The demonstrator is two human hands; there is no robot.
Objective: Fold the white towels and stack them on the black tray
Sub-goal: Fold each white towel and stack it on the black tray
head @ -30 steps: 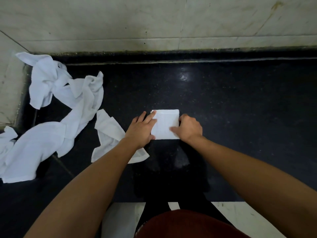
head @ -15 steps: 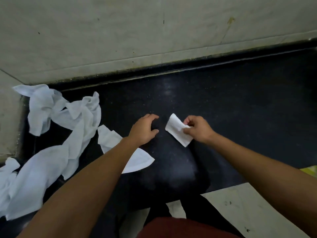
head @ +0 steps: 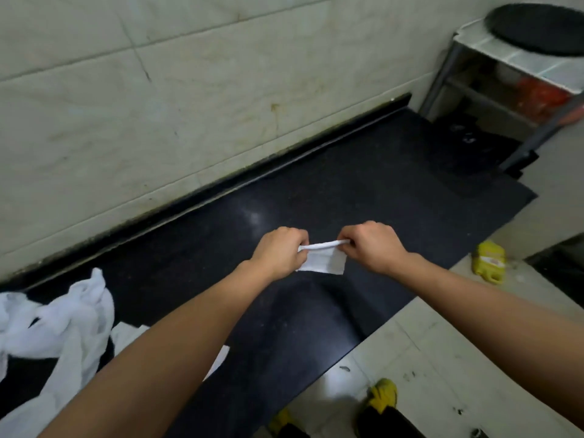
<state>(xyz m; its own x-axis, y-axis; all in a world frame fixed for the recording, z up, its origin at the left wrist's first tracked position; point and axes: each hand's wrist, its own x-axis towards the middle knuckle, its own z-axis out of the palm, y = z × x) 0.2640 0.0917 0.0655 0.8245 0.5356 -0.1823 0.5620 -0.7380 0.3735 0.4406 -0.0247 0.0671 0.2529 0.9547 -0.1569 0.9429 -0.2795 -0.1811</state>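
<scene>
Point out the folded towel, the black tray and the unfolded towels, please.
folded towel [head: 325, 263]: head view, on its hanging flat face.
black tray [head: 537, 30]: head view, on its bare dark top.
unfolded towels [head: 72, 320]: head view, on the crumpled middle of the heap.

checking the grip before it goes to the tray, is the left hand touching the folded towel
Touching. The head view shows the left hand pinching the folded towel at its left end; the right hand pinches the other end.
</scene>
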